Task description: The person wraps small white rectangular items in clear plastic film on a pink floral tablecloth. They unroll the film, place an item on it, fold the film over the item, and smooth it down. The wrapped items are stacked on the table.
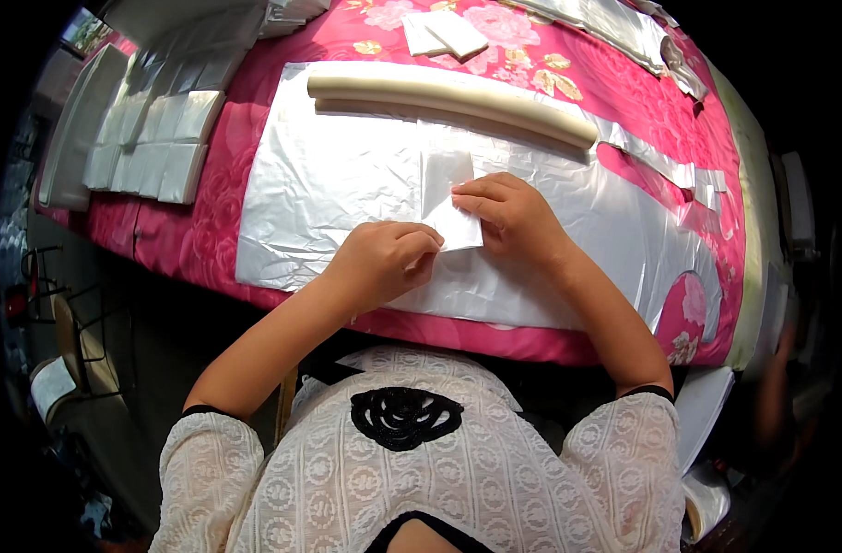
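Observation:
A small folded white plastic packet (450,189) stands between my hands, over a large sheet of silvery-white plastic bags (333,175) spread on the table. My left hand (384,262) is closed, with thumb and fingertips pinched at the packet's lower left corner. On the other side, my right hand (515,217) grips the packet's right edge between thumb and bent fingers. The sheet has cut-out handle shapes at its right end. Just beyond the packet, a long cream-coloured tube (453,109) lies across the sheet.
A pink flowered cloth (223,198) covers the table. Stacks of folded white packets (149,147) fill its left end, beside a pale upright panel (80,129). Two loose packets (446,34) lie at the far side. More flattened plastic (614,32) rests at the far right.

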A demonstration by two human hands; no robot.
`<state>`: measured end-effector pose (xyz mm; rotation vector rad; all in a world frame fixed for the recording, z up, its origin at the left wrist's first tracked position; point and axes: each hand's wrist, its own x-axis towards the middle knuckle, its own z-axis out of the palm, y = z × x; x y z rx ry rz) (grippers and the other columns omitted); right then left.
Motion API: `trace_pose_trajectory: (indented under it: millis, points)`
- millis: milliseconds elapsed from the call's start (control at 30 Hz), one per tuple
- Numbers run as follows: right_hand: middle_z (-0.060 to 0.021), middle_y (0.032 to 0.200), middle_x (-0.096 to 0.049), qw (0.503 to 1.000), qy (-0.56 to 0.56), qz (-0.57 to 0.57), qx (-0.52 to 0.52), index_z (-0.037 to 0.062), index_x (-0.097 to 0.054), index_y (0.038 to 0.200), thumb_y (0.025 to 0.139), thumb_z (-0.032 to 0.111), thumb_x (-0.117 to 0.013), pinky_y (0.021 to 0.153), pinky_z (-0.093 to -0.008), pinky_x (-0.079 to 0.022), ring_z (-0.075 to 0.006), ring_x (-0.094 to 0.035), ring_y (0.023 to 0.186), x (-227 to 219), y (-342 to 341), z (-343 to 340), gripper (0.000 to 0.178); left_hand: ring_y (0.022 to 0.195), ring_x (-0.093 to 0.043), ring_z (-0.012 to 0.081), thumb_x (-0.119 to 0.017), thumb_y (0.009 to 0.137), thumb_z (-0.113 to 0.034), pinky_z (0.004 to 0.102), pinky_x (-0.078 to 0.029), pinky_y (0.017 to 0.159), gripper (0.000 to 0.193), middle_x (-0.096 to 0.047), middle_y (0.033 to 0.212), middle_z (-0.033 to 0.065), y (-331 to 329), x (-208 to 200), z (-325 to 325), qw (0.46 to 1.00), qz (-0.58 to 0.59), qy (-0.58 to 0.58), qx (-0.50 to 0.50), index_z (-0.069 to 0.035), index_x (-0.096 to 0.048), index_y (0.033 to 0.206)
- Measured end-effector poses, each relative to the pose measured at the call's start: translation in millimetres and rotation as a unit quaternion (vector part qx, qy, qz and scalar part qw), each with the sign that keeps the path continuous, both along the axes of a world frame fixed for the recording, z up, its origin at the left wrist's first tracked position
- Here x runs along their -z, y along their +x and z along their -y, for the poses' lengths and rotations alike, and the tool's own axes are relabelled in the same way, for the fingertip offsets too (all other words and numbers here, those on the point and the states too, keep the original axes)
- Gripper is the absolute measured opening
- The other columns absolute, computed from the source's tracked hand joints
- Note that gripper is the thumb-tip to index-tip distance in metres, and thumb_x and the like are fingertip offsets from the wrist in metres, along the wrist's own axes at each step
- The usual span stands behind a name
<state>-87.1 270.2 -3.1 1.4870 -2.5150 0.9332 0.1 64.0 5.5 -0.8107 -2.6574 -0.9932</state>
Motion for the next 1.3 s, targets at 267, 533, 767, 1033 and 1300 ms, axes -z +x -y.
trace_pose_trajectory:
  millis: [267, 533, 767, 1033, 1300]
  points:
    - [-0.0033, 0.09, -0.065, 0.998, -0.028, -0.014, -0.051, 0.0081, -0.065, 0.09, 0.067, 0.003, -0.065, 0.073, -0.0333, -0.05, -0.0213, -0.061, 0.082, 2.2, 39.0, -11.4, 0.023, 0.103, -0.059, 0.0247, -0.07, 0.063, -0.014, 0.0374, -0.045, 0.092, 0.048, -0.056, 0.12, 0.0124, 29.0, 2.8, 11.4, 0.995, -0.02, -0.065, 0.076, -0.005, -0.055, 0.108]
    - [-0.0084, 0.075, -0.064, 0.968, -0.015, 0.229, 0.102, 0.0075, -0.069, 0.09, 0.076, 0.008, -0.063, 0.064, -0.032, -0.047, -0.0227, -0.06, 0.07, -6.3, 38.2, -10.7, 0.015, 0.078, -0.064, 0.0177, -0.066, 0.071, -0.003, 0.0294, -0.048, 0.072, 0.055, -0.067, 0.09, 0.0084, 16.9, 6.1, 3.1, 0.993, 0.099, 0.022, -0.052, -0.004, -0.05, 0.123]
    - [-0.0041, 0.06, -0.06, 0.878, 0.067, 0.428, 0.205, -0.0027, -0.066, 0.077, 0.085, 0.022, -0.061, 0.052, -0.0233, -0.041, -0.0077, -0.053, 0.054, -24.7, 10.0, 7.2, 0.026, 0.062, -0.063, 0.0139, -0.064, 0.08, -0.008, 0.025, -0.049, 0.06, 0.066, -0.067, 0.074, 0.0114, -5.1, -0.4, -7.2, 0.94, 0.25, 0.128, -0.193, 0.004, -0.03, 0.136]
    - [-0.0076, 0.066, -0.061, 0.814, 0.094, 0.53, 0.218, -0.0043, -0.064, 0.074, 0.084, 0.022, -0.062, 0.051, -0.0234, -0.046, -0.0117, -0.06, 0.055, -22.4, -8.2, 12.4, 0.028, 0.062, -0.064, 0.0229, -0.067, 0.077, -0.014, 0.0302, -0.05, 0.061, 0.074, -0.065, 0.074, 0.0118, -17.4, -7.4, -7.0, 0.908, 0.309, 0.148, -0.241, 0.013, -0.026, 0.133]
    - [-0.0074, 0.065, -0.06, 0.801, 0.086, 0.552, 0.213, -0.0027, -0.062, 0.071, 0.083, 0.021, -0.061, 0.05, -0.0235, -0.045, -0.012, -0.06, 0.053, -24.0, -9.3, 13.4, 0.027, 0.101, -0.056, 0.028, -0.066, 0.075, -0.01, 0.0339, -0.048, 0.08, 0.053, -0.055, 0.112, 0.0158, -5.6, 2.9, -14.4, 0.993, -0.024, -0.047, -0.104, 0.003, -0.046, 0.122]
